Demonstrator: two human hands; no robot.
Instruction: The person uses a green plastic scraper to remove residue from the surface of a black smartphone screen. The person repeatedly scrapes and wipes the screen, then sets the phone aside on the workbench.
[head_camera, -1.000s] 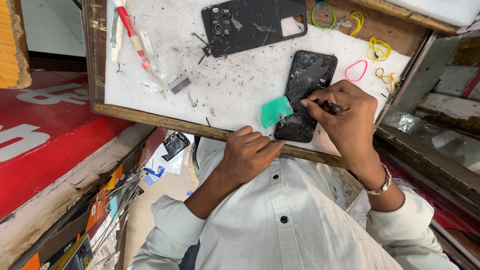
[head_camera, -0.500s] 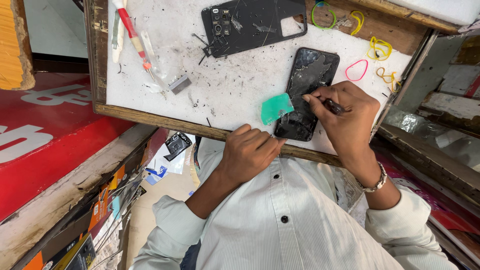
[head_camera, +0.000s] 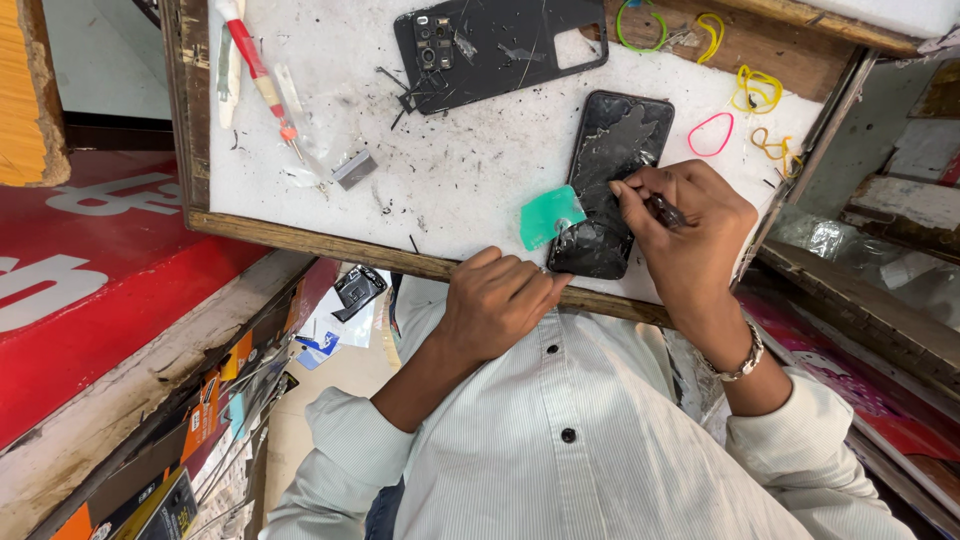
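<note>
The right hand (head_camera: 690, 225) pinches a thin dark tool (head_camera: 664, 210) on the cracked phone (head_camera: 610, 170), while the left hand (head_camera: 500, 300), fingers curled together, steadies the phone's near end on the worktop (head_camera: 460, 170).

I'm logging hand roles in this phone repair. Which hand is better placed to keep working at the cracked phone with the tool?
Probably the right hand: it grips the thin dark tool, its fingers over the cracked phone. The left hand rests at the board edge, braced near the phone's lower end.
</note>
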